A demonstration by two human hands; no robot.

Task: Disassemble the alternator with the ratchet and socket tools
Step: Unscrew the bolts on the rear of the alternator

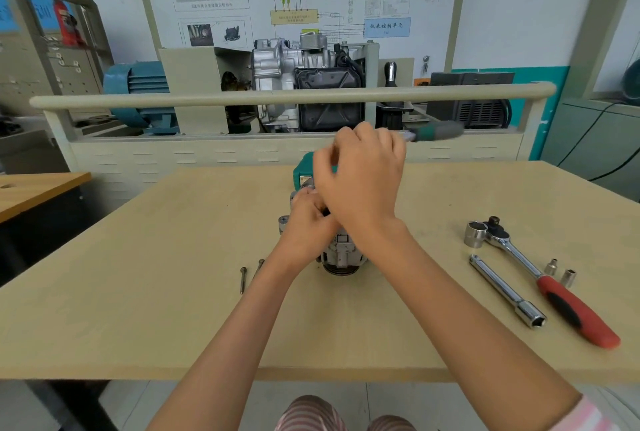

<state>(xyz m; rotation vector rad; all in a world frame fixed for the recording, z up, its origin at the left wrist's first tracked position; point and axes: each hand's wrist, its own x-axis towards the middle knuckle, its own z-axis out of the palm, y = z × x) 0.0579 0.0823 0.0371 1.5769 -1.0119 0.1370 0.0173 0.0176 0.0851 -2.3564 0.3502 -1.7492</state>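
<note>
The silver alternator (341, 254) stands on the wooden table (173, 257), mostly hidden behind my hands. My left hand (308, 219) grips its upper left side with curled fingers. My right hand (360, 174) crosses above it and holds a tool with a green and grey handle (438, 132) that sticks out blurred to the right. A green object (304, 167) shows just behind the alternator. Two long bolts (243, 279) lie to the left of the alternator.
To the right lie a red-handled ratchet (554, 288) with a big socket (475, 234), a chrome extension bar (507, 292) and two small sockets (559, 271). A rail (207, 98) and a training stand with an engine unit (311, 80) rise behind the table.
</note>
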